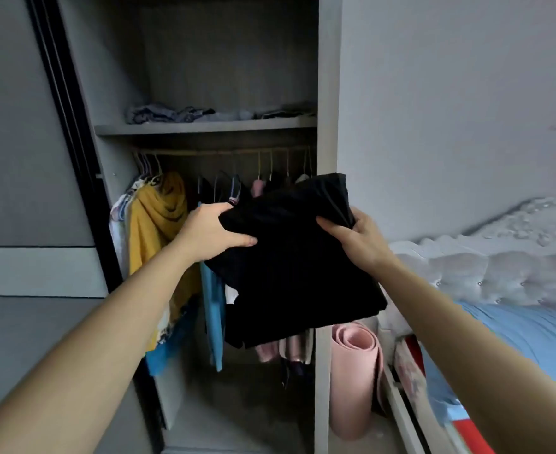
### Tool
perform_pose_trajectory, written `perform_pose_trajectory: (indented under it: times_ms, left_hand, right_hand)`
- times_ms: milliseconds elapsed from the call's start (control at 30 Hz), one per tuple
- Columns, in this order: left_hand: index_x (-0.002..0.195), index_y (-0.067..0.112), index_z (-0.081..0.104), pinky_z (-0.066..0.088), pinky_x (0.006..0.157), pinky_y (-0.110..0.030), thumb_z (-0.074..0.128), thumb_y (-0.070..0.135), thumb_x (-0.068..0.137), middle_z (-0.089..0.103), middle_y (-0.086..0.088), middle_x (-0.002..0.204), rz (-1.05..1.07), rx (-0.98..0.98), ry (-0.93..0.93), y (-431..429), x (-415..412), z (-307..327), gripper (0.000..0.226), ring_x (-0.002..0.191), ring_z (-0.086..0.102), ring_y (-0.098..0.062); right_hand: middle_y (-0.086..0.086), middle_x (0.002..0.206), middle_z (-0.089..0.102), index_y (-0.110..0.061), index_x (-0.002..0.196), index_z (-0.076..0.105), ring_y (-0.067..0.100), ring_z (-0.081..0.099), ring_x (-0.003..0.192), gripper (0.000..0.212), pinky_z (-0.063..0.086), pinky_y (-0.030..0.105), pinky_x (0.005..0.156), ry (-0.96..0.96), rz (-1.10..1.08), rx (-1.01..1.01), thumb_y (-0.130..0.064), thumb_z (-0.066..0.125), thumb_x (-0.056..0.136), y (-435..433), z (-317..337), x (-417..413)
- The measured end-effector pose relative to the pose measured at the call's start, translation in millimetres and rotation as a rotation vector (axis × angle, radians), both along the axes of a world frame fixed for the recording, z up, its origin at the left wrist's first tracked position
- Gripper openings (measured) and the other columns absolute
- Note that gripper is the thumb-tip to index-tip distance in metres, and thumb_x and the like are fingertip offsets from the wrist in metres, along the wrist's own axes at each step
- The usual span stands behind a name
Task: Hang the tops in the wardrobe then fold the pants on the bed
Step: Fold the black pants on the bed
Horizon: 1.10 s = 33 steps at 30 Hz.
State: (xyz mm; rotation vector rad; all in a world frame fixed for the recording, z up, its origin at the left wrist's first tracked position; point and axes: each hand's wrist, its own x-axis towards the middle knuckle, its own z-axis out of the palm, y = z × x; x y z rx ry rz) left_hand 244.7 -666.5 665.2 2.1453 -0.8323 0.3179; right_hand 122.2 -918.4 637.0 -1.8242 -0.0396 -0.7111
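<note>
Both hands [211, 232] [358, 240] tight around black garment [298, 276]

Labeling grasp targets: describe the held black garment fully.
The black garment is soft, faintly ribbed fabric, folded into a rough rectangle and held tilted in mid-air before the hanging clothes in the wardrobe. The left hand grips its upper left corner, the right hand its upper right edge, thumbs on top.

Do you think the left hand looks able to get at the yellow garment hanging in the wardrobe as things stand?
Probably not yet: the left hand grips the black garment, though the yellow garment hangs unobstructed just beside it.
</note>
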Motion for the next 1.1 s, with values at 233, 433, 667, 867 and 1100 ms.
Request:
perform_pose_trajectory:
  times_ms: [233, 433, 667, 867, 1100]
  left_hand:
    - [0.093, 0.028, 0.073, 0.057, 0.086, -0.045, 0.087, 0.059, 0.044, 0.074, 0.011, 0.092, 0.140, -0.132, -0.097, 18, 123, 55, 0.060, 0.091, 0.069, -0.010]
    - [0.116, 0.035, 0.061, 0.051, 0.096, -0.032, 0.089, 0.061, 0.050, 0.064, 0.016, 0.115, 0.277, -0.428, -0.196, 19, 228, 115, 0.076, 0.108, 0.060, -0.007]
    - [0.130, 0.025, 0.060, 0.044, 0.107, -0.037, 0.090, 0.050, 0.059, 0.069, 0.011, 0.120, -0.125, -0.732, 0.253, 14, 329, 152, 0.081, 0.115, 0.063, -0.011]
    - [0.123, 0.021, 0.064, 0.056, 0.088, -0.036, 0.089, 0.040, 0.065, 0.073, 0.005, 0.111, -0.206, -0.854, 0.147, 9, 422, 211, 0.066, 0.099, 0.071, -0.014]
    - [0.125, 0.015, 0.057, 0.046, 0.083, -0.020, 0.074, 0.040, 0.086, 0.059, 0.009, 0.107, -0.245, -0.830, -0.070, -48, 491, 275, 0.049, 0.099, 0.058, -0.008]
  right_hand:
    - [-0.004, 0.087, 0.070, -0.017, 0.101, 0.070, 0.002, 0.068, 0.079, 0.013, 0.049, 0.013, 0.066, -0.174, 0.108, -0.094, -0.028, 0.069, 0.093, 9, 63, 152]
    - [-0.002, 0.102, 0.075, -0.022, 0.104, 0.072, 0.014, 0.070, 0.099, 0.016, 0.056, 0.035, 0.090, -0.296, 0.143, -0.043, -0.031, 0.071, 0.091, 11, 141, 286]
    - [0.001, 0.092, 0.077, -0.019, 0.091, 0.072, 0.017, 0.073, 0.089, 0.013, 0.058, 0.032, 0.081, -0.344, 0.139, 0.068, -0.031, 0.073, 0.087, 30, 240, 399]
    - [0.003, 0.092, 0.077, -0.014, 0.101, 0.073, 0.017, 0.075, 0.082, 0.022, 0.060, 0.029, 0.079, -0.360, 0.090, 0.095, -0.029, 0.075, 0.085, 36, 293, 451]
    - [-0.004, 0.089, 0.074, -0.018, 0.094, 0.067, 0.010, 0.073, 0.078, 0.018, 0.059, 0.023, 0.071, -0.442, -0.207, 0.038, -0.033, 0.075, 0.087, 15, 332, 488]
